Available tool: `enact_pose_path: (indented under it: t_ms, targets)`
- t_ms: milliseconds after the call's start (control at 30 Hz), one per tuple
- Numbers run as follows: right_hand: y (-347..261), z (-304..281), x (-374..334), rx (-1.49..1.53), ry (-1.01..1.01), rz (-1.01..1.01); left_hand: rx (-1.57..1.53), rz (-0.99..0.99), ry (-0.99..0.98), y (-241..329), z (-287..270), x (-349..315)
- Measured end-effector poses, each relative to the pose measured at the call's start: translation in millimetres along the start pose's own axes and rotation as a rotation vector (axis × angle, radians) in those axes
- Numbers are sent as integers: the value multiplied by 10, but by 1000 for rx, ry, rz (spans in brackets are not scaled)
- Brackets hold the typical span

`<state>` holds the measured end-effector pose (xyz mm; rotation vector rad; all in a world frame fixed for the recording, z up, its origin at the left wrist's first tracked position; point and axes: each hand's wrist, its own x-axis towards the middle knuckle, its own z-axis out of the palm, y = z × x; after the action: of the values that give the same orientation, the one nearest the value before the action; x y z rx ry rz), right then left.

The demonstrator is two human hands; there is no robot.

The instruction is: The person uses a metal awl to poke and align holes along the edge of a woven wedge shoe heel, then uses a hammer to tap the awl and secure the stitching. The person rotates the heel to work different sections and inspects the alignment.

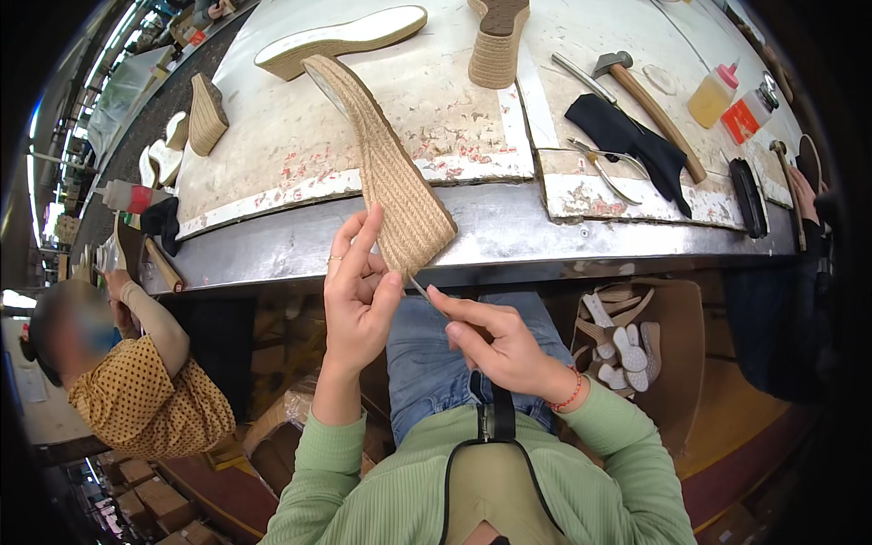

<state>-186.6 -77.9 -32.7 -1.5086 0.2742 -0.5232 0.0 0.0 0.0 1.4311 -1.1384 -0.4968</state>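
A wedge shoe sole (391, 173) wrapped in braided tan rope stands tilted over the table's front edge, its toe up and away from me. My left hand (352, 295) grips its thick heel end, fingers on the left side and thumb at the lower corner. In my right hand (500, 343) is a thin metal tool (420, 289), pinched between thumb and fingers. Its tip meets the heel's bottom corner beside my left thumb. The rest of the tool is hidden in my right hand, so its kind is unclear.
Other wedge soles (350, 38) lie on the worn white table boards (454, 145). To the right are a hammer (658, 113), black cloth (627, 145), pliers-like tool (607, 173) and squeeze bottle (713, 95). A cardboard box (677, 363) holds soles. A person (150, 381) works at left.
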Motion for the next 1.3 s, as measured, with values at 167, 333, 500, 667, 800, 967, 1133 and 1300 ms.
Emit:
enact_pose_path:
  t_ms: [167, 333, 500, 667, 800, 967, 1133, 1300]
  targets:
    - [63, 161, -19, 224, 55, 131, -6, 8, 9, -44, 17, 3]
    - [-7, 76, 44, -526, 98, -187, 11, -11, 23, 2, 15, 3]
    - [-381, -60, 67, -497, -27, 10, -4, -17, 37, 1, 38, -4]
    - [-209, 59, 54, -397, 105, -157, -11, -21, 46, 5, 48, 9]
    - [-334, 57, 3, -635, 20, -48, -55, -7, 42, -21, 15, 30]
    - [-368, -136, 5, -447, 72, -58, -53, -30, 35, -5, -3, 26]
    - [-352, -114, 55, -424, 12, -43, -69, -59, 11, 30, -27, 36]
    - [-371, -99, 28, -536, -21, -29, -69, -54, 34, 43, 1, -7]
